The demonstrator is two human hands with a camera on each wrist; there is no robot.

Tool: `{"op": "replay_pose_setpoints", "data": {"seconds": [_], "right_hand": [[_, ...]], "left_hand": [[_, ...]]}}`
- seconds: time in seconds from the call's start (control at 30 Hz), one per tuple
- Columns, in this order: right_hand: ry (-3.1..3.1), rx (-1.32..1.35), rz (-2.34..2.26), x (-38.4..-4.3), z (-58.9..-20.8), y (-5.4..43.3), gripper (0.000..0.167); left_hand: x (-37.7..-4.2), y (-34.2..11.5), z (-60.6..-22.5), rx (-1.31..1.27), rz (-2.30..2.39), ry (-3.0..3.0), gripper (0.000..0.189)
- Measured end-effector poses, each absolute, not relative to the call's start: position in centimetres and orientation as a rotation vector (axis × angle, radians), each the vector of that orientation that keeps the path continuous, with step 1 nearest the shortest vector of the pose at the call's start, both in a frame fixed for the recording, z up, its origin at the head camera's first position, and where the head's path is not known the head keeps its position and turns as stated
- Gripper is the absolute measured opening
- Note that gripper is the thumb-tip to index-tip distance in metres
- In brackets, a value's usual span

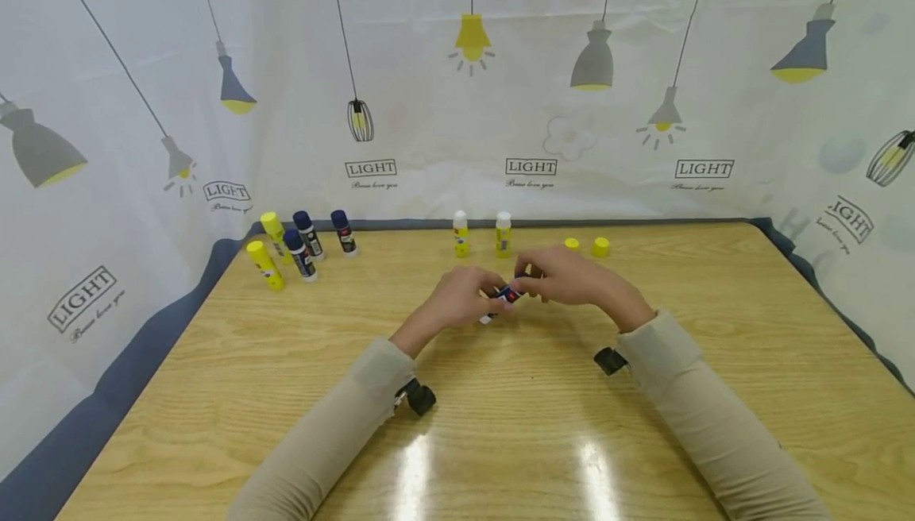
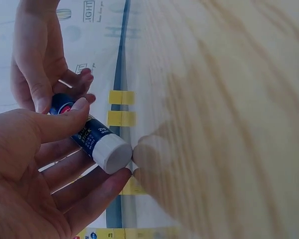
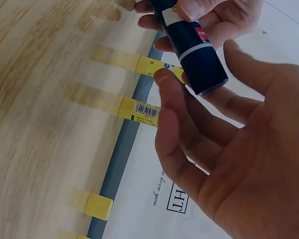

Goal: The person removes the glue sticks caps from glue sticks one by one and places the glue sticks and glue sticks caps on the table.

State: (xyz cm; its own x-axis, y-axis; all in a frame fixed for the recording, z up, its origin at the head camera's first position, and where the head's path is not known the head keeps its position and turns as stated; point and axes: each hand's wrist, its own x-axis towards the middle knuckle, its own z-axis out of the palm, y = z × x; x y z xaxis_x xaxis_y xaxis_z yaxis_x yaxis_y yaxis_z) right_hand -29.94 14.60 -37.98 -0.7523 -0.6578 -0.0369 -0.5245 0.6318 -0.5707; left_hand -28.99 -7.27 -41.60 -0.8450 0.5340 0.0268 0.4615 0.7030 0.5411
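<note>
My left hand (image 1: 465, 296) holds a dark blue glue stick (image 2: 92, 134) with a white base, thumb on one side and fingers beneath. The stick lies tilted in the grip, its white base toward the left wrist view and its dark blue cap (image 3: 204, 69) toward the right hand. Around the capped end, my right hand (image 1: 568, 275) has its fingers loosely bent. In the right wrist view the thumb (image 3: 249, 64) stands beside the cap and the index finger (image 3: 169, 87) on the other side, with gaps showing between them and the cap.
Two yellow glue sticks (image 1: 265, 265) and several dark blue ones (image 1: 300, 255) stand at the back left. Behind the hands stand two yellow sticks with white tops (image 1: 461, 235). Two yellow caps (image 1: 600, 247) sit to their right. A printed curtain (image 1: 429, 124) hangs behind the wooden table (image 1: 500, 426).
</note>
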Motion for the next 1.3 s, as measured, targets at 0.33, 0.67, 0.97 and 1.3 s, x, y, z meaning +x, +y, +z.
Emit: {"op": "replay_pose_setpoints", "data": {"seconds": [0.33, 0.67, 0.97, 1.3], "right_hand": [[2.608, -1.026, -0.829, -30.04, -38.12, 14.66, 0.01], [2.646, -1.074, -0.817, -29.86, -37.85, 14.7, 0.015], [2.674, -1.06, -0.814, -29.86, -37.76, 14.87, 0.018], [2.692, -1.059, -0.802, -30.18, -37.59, 15.41, 0.017]], "left_hand": [[-29.1, -7.3, -41.66, 0.811, 0.846, 2.773, 0.022], [-29.17, -7.3, -41.73, 0.822, 0.841, 2.779, 0.02], [-29.23, -7.35, -41.82, 0.79, 0.852, 2.772, 0.024], [-29.27, -7.47, -41.83, 0.765, 0.878, 2.757, 0.03]]}}
